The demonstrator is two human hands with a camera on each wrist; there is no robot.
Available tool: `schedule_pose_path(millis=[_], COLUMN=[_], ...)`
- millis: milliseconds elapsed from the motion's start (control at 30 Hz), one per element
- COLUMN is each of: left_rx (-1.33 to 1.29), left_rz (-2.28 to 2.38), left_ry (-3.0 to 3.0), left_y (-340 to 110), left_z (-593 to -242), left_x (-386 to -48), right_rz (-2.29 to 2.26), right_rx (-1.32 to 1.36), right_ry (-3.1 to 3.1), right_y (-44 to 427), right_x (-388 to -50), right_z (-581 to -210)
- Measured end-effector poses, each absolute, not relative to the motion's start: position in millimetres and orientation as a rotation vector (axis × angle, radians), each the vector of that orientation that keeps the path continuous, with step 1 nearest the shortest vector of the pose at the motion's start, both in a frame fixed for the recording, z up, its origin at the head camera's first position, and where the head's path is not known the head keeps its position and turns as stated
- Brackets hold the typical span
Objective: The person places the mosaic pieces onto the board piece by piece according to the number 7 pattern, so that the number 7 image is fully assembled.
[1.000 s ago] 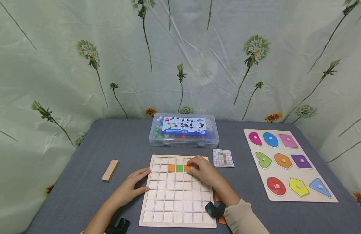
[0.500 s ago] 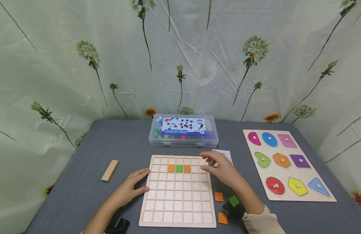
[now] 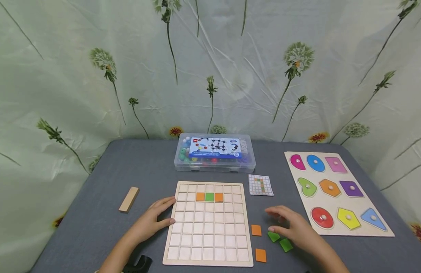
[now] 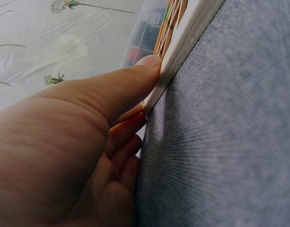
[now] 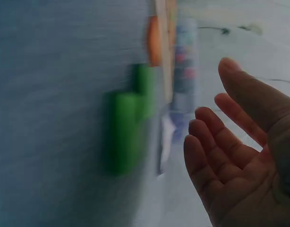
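Observation:
A wooden grid board (image 3: 207, 223) lies on the table, with an orange tile (image 3: 200, 196), a green tile (image 3: 209, 196) and another orange tile (image 3: 218, 197) side by side in its second row. My left hand (image 3: 152, 220) touches the board's left edge with thumb and fingertips, the fingers fairly straight. To the right of the board, my right hand (image 3: 295, 229) hovers with loosely bent fingers and nothing between them. Below its thumb lie two green tiles (image 3: 286, 245), blurred in the right wrist view. Two loose orange tiles (image 3: 256, 230) lie beside the board's right edge.
A small pattern card (image 3: 260, 185) lies beyond the board's upper right corner. Behind the board stands a clear plastic case (image 3: 215, 152) of coloured balls. At right is a shape puzzle board (image 3: 338, 195); at left, a wooden block (image 3: 129, 199).
My right hand has let go of the orange tile in the second row and moved right and toward me, over the green tiles. The left hand stays at the board's edge.

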State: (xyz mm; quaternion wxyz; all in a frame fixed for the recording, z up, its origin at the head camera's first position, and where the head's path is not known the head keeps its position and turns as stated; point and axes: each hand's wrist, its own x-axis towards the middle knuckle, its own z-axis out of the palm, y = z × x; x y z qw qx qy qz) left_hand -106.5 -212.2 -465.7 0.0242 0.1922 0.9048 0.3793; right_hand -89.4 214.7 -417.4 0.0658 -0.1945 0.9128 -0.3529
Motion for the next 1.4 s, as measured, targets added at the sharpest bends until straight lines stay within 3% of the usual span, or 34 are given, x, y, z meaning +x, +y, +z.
schedule_pose_path(millis=[333, 800, 1400], left_rx=[0.578, 0.587, 0.58], left_rz=[1.17, 1.162, 1.169], left_ry=[2.798, 2.8, 2.8], left_y=[-212, -211, -211], left_z=[-467, -465, -464], left_x=[-104, -106, -105], right_rz=[-0.986, -0.919, -1.368], right_rx=[-0.595, -0.48, -0.816], right_ry=[2.632, 2.667, 2.76], right_y=[225, 214, 122], right_x=[-77, -84, -128], right_z=[-440, -430, -405])
